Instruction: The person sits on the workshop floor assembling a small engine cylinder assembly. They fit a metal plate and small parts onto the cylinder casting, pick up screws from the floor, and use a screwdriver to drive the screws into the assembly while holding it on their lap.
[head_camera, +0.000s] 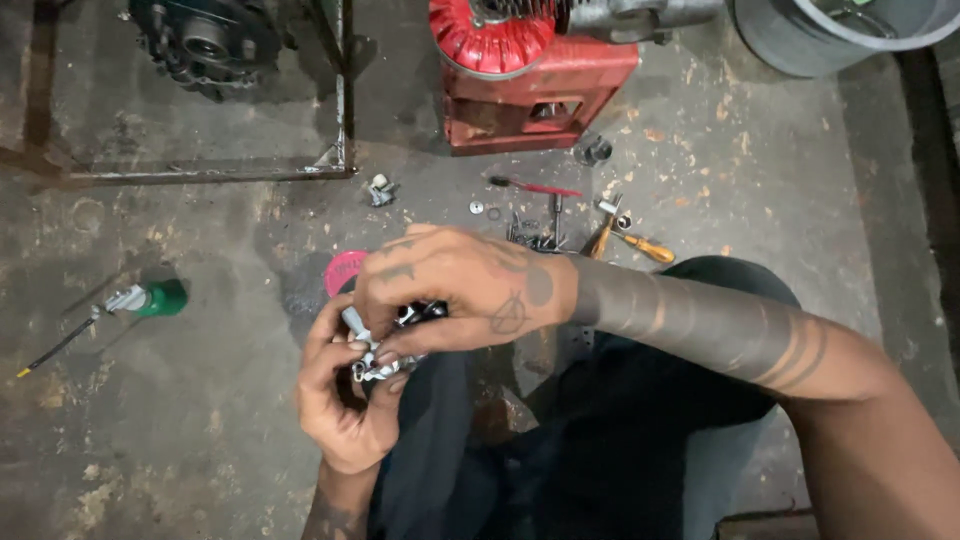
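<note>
Both hands keep a tight grip on the small metal part (385, 345), my left hand (345, 400) cupping it from below over my knees so my right hand (460, 285) can pinch its top.

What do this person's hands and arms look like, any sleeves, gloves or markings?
No gloves or sleeves. The right hand has dark tattoos on its back and fingers, and dark bands ring that forearm. The left hand is bare, with faint markings at the wrist.

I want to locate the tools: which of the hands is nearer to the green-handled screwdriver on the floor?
Left. The left hand is lower and nearer to the green-handled screwdriver; the right hand lies across, farther from it.
</note>
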